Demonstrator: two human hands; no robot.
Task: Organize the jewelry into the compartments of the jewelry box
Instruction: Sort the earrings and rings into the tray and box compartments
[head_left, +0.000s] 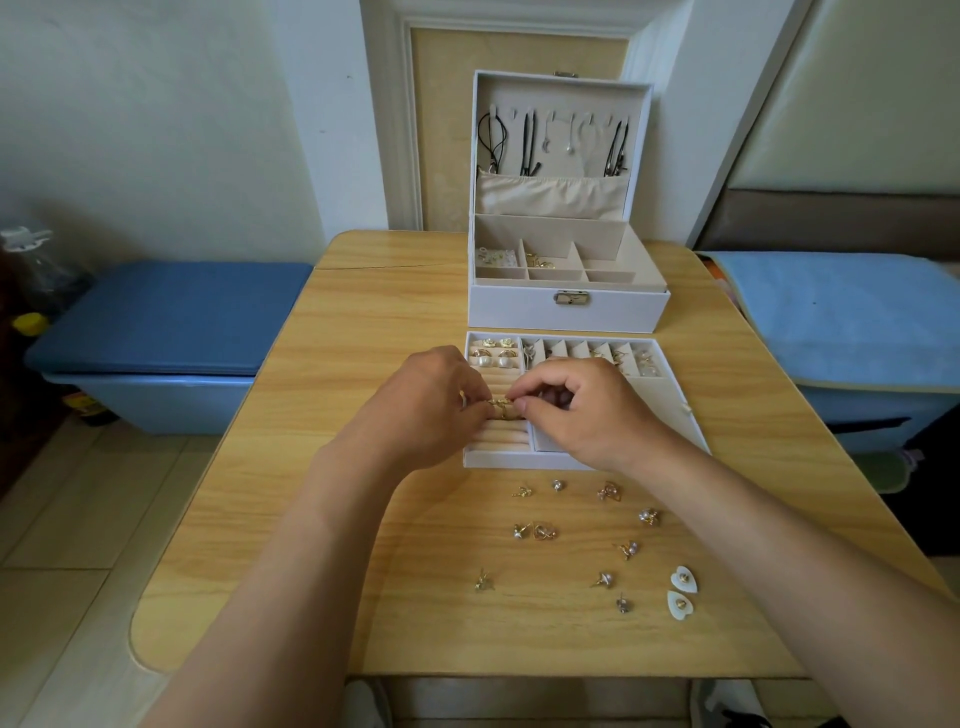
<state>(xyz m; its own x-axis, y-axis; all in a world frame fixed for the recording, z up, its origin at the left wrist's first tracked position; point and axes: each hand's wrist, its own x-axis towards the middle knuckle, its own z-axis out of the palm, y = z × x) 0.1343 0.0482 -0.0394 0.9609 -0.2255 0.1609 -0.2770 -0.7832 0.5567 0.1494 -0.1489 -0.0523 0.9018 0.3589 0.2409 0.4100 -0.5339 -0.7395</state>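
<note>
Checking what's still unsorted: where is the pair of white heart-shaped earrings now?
In the head view, the white heart-shaped earrings lie loose on the table, front right, just right of a pearl stud.

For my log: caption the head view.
Left hand and right hand pinch a gold ring over a white tray's beige rolls.

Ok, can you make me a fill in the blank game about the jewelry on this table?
1. The left hand and the right hand pinch a ring coloured ____ over the tray.
2. The lid of the jewelry box stands ____.
3. The two white pieces on the table are shaped like ____.
Missing words: gold; open; hearts.
</note>
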